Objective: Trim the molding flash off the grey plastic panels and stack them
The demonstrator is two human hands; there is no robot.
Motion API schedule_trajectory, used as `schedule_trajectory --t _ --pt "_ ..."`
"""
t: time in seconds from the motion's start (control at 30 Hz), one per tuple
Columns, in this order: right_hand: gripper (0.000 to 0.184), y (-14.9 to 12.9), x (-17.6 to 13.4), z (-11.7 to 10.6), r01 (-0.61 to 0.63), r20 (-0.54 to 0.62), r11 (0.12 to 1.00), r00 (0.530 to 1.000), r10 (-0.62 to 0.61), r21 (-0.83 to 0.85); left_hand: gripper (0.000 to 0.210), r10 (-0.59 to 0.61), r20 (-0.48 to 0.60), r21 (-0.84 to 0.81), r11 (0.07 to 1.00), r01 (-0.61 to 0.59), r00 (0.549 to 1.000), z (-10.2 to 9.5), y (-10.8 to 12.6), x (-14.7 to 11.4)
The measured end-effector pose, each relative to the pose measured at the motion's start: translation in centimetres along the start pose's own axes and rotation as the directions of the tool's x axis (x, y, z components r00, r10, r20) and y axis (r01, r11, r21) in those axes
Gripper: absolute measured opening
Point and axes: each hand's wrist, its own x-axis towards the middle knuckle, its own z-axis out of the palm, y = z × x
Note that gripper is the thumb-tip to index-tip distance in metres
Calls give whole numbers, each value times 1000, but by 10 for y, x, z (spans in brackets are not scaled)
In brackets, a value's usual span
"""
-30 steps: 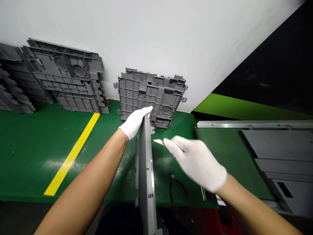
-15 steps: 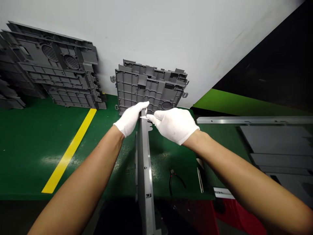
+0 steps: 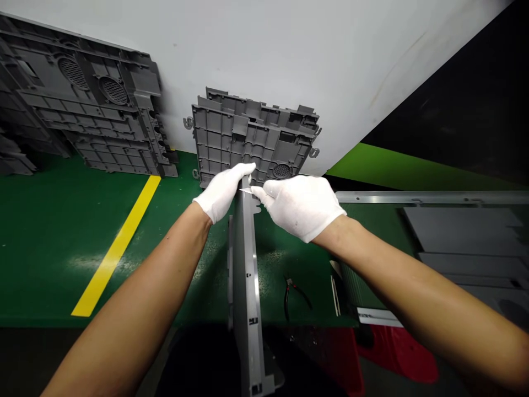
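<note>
A long grey plastic panel (image 3: 249, 248) stands on edge, running from the bottom of the view toward the wall. My left hand (image 3: 223, 190), in a white glove, is closed around its far end, with the thumb over the top corner. From my gloved right hand (image 3: 300, 207) pokes the thin pointed blade of a craft knife (image 3: 246, 191); the fingers hide its handle. The blade lies across the panel's narrow edge near the far end, close to the left fingers. Whether it cuts into the edge I cannot tell.
Ribbed grey panels (image 3: 256, 132) lean on the white wall ahead; more panels (image 3: 103, 105) stand at left. On the green table (image 3: 194, 298) are yellow tape (image 3: 119, 242), black-handled cutting pliers (image 3: 290, 284) and tweezers (image 3: 334, 296). A red bin (image 3: 343, 353) sits below; a metal rail (image 3: 433, 197) lies at right.
The view has shifted slightly. Both hands stay at the panel's far end, and the blade remains across the edge with only a slight change of position.
</note>
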Motion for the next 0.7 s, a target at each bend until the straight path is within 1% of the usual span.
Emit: schedule_trajectory --t 0.13,0.27,0.53,0.7 --pt "69 1 -1 1 -2 -13 1000 1000 2 -3 29 29 7 6 1000 -29 1000 1 0 0" --pt "70 2 -1 2 2 -12 1000 1000 -3 -18 31 -9 31 5 1000 9 999 1 1 -1" --pt "69 5 -2 5 23 -19 999 1000 -23 26 31 -7 4 15 1000 7 1000 3 1 0" --pt "71 8 -1 7 36 -36 998 999 -34 51 33 -7 9 2 1000 7 1000 4 0 3"
